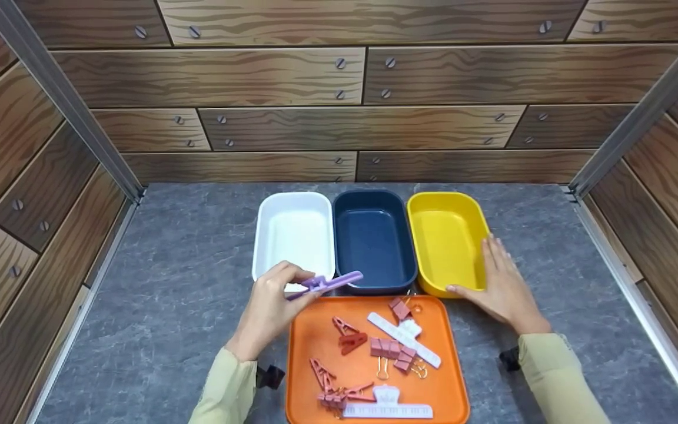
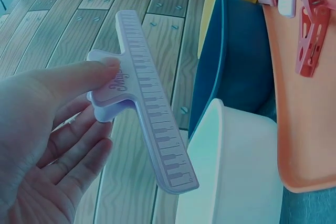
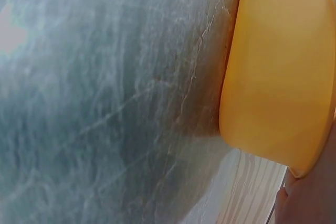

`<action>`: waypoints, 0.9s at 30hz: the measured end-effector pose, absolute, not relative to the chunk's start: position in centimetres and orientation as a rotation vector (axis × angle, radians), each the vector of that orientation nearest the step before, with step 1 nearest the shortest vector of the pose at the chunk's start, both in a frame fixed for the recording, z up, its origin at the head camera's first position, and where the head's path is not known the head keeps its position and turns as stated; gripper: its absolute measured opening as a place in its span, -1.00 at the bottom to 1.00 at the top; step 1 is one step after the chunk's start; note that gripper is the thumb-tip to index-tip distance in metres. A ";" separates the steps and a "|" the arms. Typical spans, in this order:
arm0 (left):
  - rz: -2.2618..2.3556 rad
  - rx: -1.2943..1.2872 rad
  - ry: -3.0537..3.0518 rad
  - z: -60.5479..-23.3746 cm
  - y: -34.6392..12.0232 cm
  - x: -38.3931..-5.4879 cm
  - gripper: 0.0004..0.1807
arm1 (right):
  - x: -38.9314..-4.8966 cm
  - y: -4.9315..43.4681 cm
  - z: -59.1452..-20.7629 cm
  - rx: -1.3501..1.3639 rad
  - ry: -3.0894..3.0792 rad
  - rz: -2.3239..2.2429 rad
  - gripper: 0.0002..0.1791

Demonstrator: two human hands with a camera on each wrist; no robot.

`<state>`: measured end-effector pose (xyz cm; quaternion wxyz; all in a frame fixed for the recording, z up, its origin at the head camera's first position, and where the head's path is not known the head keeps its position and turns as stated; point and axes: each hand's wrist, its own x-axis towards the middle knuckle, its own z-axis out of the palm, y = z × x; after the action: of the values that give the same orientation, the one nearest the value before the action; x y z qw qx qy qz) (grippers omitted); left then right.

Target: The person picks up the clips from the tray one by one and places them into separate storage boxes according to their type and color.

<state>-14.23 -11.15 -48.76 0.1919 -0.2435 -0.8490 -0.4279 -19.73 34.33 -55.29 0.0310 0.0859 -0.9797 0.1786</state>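
Note:
My left hand [image 1: 277, 294] pinches a purple bag clip [image 2: 152, 103] by its handle between thumb and fingers, above the front of the white bin [image 1: 258, 247]. A piano-key pattern runs along the clip's bar in the left wrist view. My right hand [image 1: 507, 288] touches the yellow bin [image 1: 448, 235], its straight fingers along the right side and the thumb at the front rim. In the right wrist view, part of that hand [image 3: 310, 200] shows at the bottom right. Between the white and yellow bins stands a dark blue bin [image 1: 374, 241].
An orange tray [image 1: 309, 330] lies in front of the bins. It holds red clothespins [image 1: 352, 341], several pink binder clips [image 1: 385, 347] and two white bag clips, one slanted [image 1: 404, 338], one near the front [image 1: 388, 410]. Wood-patterned walls [image 1: 280, 76] enclose the grey tabletop [image 1: 168, 282].

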 end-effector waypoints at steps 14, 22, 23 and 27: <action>-1.220 -0.627 -2.336 -49.1 -11.6 -14.7 -0.78 | -19.8 34.4 -55.1 0.280 -3.050 0.508 0.41; -1.216 -0.532 -2.295 -48.9 -12.1 -15.4 -0.77 | -19.7 34.4 -55.0 0.287 -3.048 0.503 0.41; -1.220 -0.515 -2.291 -48.8 -12.1 -15.5 -0.77 | -19.7 34.4 -55.1 0.289 -3.046 0.501 0.41; -1.253 -0.434 -2.269 -48.7 -12.3 -15.9 -0.77 | -19.8 34.4 -55.2 0.299 -3.037 0.493 0.41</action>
<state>-15.92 -12.32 -48.72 0.2540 -0.1597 -0.8350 -0.4612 -19.82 34.42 -55.24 0.0250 0.0966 -0.9822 0.1594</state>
